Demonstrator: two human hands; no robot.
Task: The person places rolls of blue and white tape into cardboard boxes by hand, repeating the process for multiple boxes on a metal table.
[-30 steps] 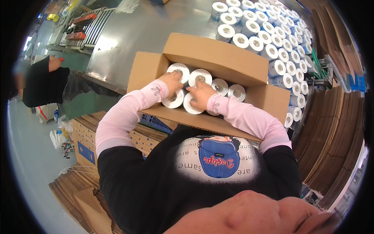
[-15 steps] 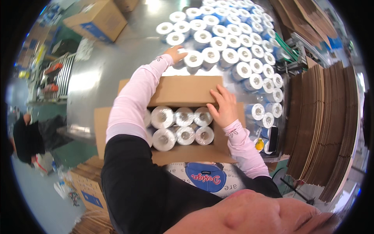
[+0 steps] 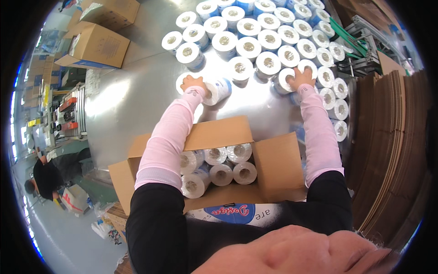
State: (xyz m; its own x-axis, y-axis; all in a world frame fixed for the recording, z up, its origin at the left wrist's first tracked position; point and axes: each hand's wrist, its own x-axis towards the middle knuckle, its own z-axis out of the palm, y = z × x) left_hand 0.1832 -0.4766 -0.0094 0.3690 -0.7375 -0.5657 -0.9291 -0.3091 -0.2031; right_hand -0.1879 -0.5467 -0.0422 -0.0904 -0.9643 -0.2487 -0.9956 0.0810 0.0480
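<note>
The left hand (image 3: 195, 84) bent over the tops of two neighbouring white rolls (image 3: 220, 91) on the metal desk (image 3: 150, 68); whether it gripped them could not be told. The right hand (image 3: 302, 78), its fingers somewhat spread, touched rolls at the right of the larger group (image 3: 268, 62); its grip was likewise unclear. Nearer the body stood an open carton (image 3: 278, 160), partly covered by the left forearm, in which further rolls (image 3: 221, 175) stood in two rows. Flat cardboard (image 3: 383, 150) was stacked at the far right, and two brown boxes (image 3: 105, 45) stood at the upper left.
</note>
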